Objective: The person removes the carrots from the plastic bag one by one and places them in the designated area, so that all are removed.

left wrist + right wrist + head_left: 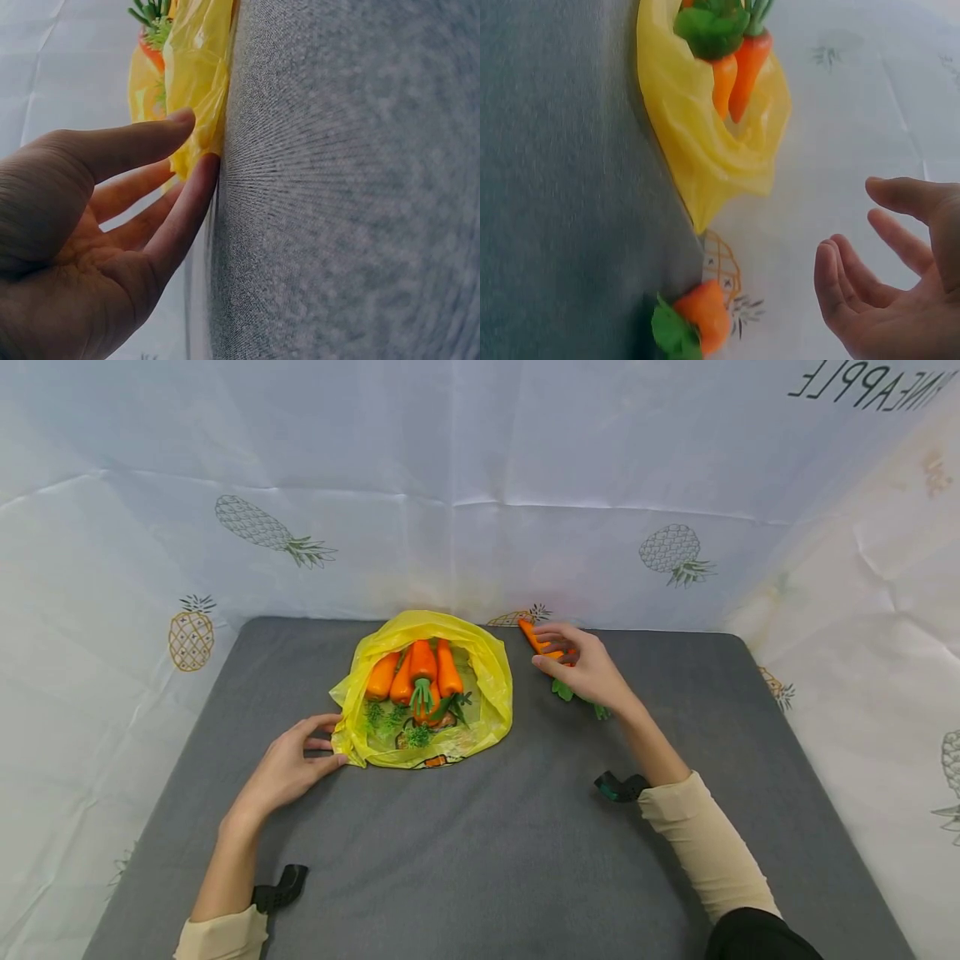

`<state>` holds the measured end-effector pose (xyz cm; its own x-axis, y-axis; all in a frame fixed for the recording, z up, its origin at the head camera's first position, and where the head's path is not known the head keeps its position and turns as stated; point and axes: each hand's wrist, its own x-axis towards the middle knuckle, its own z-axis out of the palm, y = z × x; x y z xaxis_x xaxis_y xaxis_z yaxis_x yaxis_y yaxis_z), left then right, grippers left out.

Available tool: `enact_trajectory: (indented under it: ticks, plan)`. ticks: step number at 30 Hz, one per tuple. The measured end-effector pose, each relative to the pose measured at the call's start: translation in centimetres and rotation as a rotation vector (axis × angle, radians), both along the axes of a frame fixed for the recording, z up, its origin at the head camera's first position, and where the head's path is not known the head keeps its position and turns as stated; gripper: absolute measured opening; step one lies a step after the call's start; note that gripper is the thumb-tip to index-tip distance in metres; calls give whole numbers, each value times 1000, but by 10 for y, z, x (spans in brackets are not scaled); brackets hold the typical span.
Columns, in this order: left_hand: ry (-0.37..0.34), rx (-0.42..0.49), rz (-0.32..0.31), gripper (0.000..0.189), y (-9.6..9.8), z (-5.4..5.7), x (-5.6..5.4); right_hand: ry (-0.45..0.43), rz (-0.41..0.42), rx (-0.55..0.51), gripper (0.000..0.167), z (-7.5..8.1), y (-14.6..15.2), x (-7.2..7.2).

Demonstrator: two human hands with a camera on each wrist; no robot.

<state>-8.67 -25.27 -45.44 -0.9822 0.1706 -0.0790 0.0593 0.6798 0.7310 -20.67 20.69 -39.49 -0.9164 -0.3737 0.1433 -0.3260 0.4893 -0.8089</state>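
A yellow plastic bag (495, 693) stands with its mouth toward me, several orange toy carrots (448, 668) with green tops inside. My left hand (288, 768) holds the bag's left edge between thumb and fingers; in the left wrist view the yellow film (196, 90) lies between them. To the right of the bag, my right hand (585, 664) hovers with loosely bent fingers and nothing in its grasp. Beneath it is an orange carrot (527, 631) with green leaves (562, 690), partly hidden by the hand. The right wrist view shows an orange carrot (709, 311) apart from the fingers.
A grey cloth covers the table (465, 860). Behind and beside it hangs a white sheet (450, 552) printed with pineapples. Black straps with small devices (281, 889) sit on both wrists.
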Motion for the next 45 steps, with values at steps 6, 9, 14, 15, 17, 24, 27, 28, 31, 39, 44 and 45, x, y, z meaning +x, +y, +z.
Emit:
enact_trajectory:
  ticks: [6,9,14,15,17,24,27,28,31,39,44,45]
  plan:
    - [0,5,-4,63,0,1,-1,-5,36,-11,47,-4,-17,-2]
    - [0,7,-7,63,-1,1,-1,-3,55,-20,46,-6,-26,-3]
    - [-13,10,-11,64,-1,2,-1,-12,86,-25,47,-8,-40,-4]
    - [-17,12,-13,64,-1,2,-1,-17,90,-28,47,-9,-42,-5]
    - [-24,17,-15,65,-1,2,-1,-24,96,-26,47,-11,-45,-5]
    - [-33,19,-15,67,0,3,-1,-21,129,-29,47,-16,-56,-4]
    - [-36,20,-14,67,0,2,-1,2,135,-2,46,-19,-61,-4]
    - [-38,20,-13,67,0,2,-1,9,136,7,46,-19,-63,-4]
    - [-40,17,-8,67,0,2,-1,10,148,23,46,-21,-69,-6]
    - [-34,6,1,66,-1,2,0,-36,214,-8,45,-31,-85,-13]
    - [-31,9,-4,65,-1,1,0,-59,232,7,46,-38,-95,-14]
    - [-31,11,-5,65,-2,1,0,-62,237,7,46,-40,-97,-15]
